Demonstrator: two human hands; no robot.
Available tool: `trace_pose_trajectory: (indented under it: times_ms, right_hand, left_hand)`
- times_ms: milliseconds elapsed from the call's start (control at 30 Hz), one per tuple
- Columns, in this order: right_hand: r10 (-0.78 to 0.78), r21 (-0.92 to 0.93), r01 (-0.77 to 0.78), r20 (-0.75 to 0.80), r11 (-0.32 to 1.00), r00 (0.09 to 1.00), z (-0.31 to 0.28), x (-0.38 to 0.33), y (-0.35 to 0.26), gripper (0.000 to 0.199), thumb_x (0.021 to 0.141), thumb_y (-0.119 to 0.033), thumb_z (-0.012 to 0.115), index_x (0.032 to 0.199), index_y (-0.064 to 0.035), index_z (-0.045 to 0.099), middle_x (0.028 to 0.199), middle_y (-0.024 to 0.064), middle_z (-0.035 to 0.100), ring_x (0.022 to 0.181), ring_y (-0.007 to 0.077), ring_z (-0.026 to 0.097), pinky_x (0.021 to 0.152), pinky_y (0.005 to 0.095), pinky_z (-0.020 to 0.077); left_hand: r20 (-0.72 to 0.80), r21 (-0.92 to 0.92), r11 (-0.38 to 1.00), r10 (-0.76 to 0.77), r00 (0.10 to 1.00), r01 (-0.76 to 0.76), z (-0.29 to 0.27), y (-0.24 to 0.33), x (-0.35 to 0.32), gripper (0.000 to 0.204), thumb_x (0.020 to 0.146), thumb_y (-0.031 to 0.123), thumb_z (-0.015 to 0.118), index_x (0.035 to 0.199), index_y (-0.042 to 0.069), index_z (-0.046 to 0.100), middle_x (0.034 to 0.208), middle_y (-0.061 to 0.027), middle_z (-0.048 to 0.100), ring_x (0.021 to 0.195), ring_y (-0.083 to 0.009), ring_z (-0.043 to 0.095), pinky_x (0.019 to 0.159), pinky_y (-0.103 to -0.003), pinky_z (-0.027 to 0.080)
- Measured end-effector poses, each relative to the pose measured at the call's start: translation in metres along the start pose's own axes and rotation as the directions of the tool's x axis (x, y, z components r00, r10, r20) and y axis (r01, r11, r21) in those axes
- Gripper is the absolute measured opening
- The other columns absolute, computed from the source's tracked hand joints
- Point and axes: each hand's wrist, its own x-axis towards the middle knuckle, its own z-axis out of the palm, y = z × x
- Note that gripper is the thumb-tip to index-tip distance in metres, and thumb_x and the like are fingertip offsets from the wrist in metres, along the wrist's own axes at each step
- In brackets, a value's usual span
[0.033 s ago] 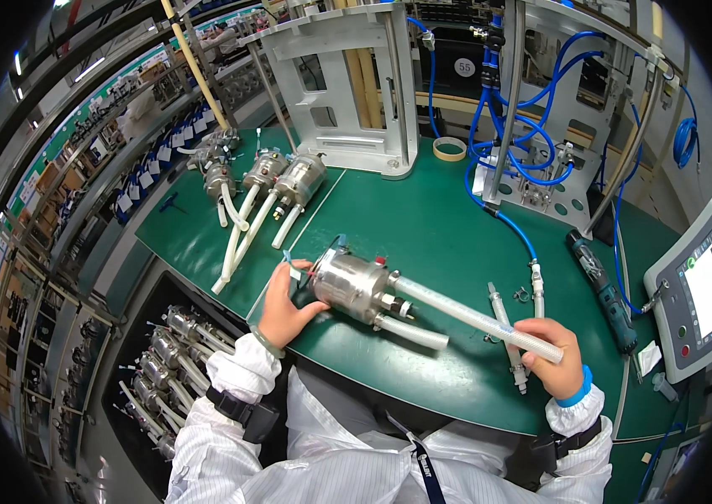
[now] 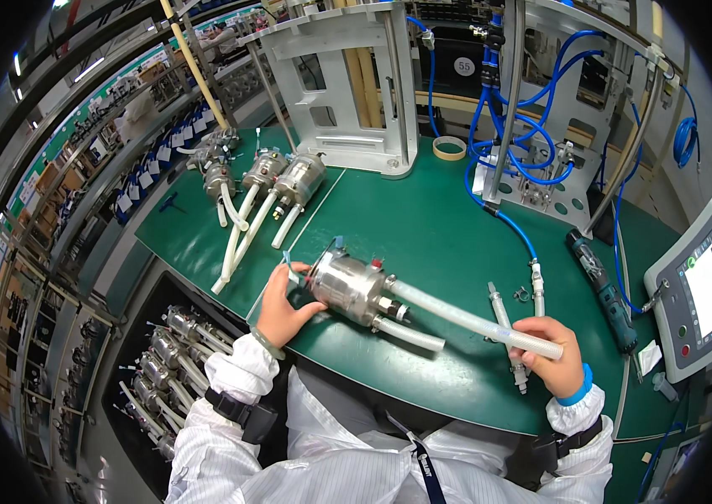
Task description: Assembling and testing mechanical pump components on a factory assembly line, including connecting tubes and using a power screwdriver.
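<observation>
A shiny metal cylinder (image 2: 345,286) with a red fitting, a black-and-white port and two hoses lies tilted over the green bench. At its left end my left hand (image 2: 283,315) grips it, thumb towards me and fingers partly hidden behind the end. The long translucent hose (image 2: 465,317) runs right from the cylinder. Near its free end my right hand (image 2: 553,357) is closed round it. From the cylinder's lower side a short hose (image 2: 410,334) sticks out with its end free. Behind the long hose lies a slim clear tube with end fittings (image 2: 499,304).
Several similar cylinders (image 2: 301,178) with hoses stand at the bench's far left; more (image 2: 173,349) fill a dark bin below left. A metal frame (image 2: 347,92), tape roll (image 2: 449,149), blue air hose (image 2: 517,231), power screwdriver (image 2: 604,290) and screen unit (image 2: 696,290) surround the work area.
The cylinder and its short hose have shifted very slightly to the left. Both hands keep their grip almost in place.
</observation>
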Motion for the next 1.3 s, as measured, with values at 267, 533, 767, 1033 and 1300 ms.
trace_pose_trajectory:
  times_ms: [267,533,767,1033,1300]
  right_hand:
    - [0.076,0.258,-0.068,-0.021,0.964,0.997,-0.01,0.01,0.02,0.041,0.091,-0.022,0.073,0.118,0.0021,0.054,0.088,0.0086,0.069,0.08,0.0145,0.066,0.073,0.0273,0.0532]
    - [0.074,0.319,-0.023,-0.151,0.947,0.986,-0.009,0.014,0.031,0.031,0.098,-0.026,0.065,0.112,-0.0003,0.056,0.088,0.0079,0.066,0.079,0.0134,0.062,0.074,0.0261,0.0488]
    - [0.029,0.309,0.049,-0.242,0.95,0.97,-0.013,0.016,0.033,0.03,0.101,-0.028,0.062,0.112,-0.0021,0.054,0.085,0.0049,0.062,0.078,0.0117,0.058,0.073,0.0252,0.0454]
    - [0.038,0.292,0.04,-0.259,0.956,0.965,-0.013,0.016,0.033,0.03,0.101,-0.029,0.06,0.112,-0.0029,0.053,0.085,0.0044,0.061,0.079,0.0113,0.057,0.074,0.025,0.0449]
    - [0.046,0.256,0.022,-0.256,0.966,0.966,-0.013,0.011,0.027,0.027,0.1,-0.026,0.061,0.113,-0.0031,0.053,0.087,0.0048,0.062,0.079,0.0118,0.059,0.074,0.0253,0.0461]
  left_hand:
    - [-0.008,-0.2,0.952,-0.24,0.971,0.234,-0.006,-0.005,-0.025,0.054,0.076,0.0,0.079,0.125,-0.002,0.056,0.109,-0.0114,0.066,0.102,-0.019,0.065,0.092,-0.031,0.05]
    - [-0.175,-0.222,0.962,-0.202,0.964,0.161,0.007,0.002,-0.026,0.04,0.095,-0.003,0.058,0.129,-0.001,0.037,0.107,-0.0138,0.067,0.094,-0.0174,0.066,0.087,-0.029,0.052]
    - [-0.201,-0.26,0.941,-0.273,0.941,0.218,0.012,-0.004,-0.021,0.029,0.1,-0.001,0.045,0.128,0.0,0.038,0.095,-0.0073,0.063,0.077,-0.0135,0.059,0.074,-0.027,0.051]
    - [0.296,-0.689,0.436,-0.56,0.774,0.579,-0.005,-0.017,-0.005,0.022,0.103,0.025,0.059,0.109,0.005,0.063,0.096,-0.0022,0.064,0.074,-0.0087,0.059,0.07,-0.024,0.051]
    - [-0.098,-0.035,0.985,-0.174,0.98,0.172,-0.031,0.026,-0.005,0.042,0.082,-0.005,0.064,0.124,0.003,0.061,0.115,-0.0112,0.06,0.104,-0.0222,0.059,0.089,-0.035,0.049]
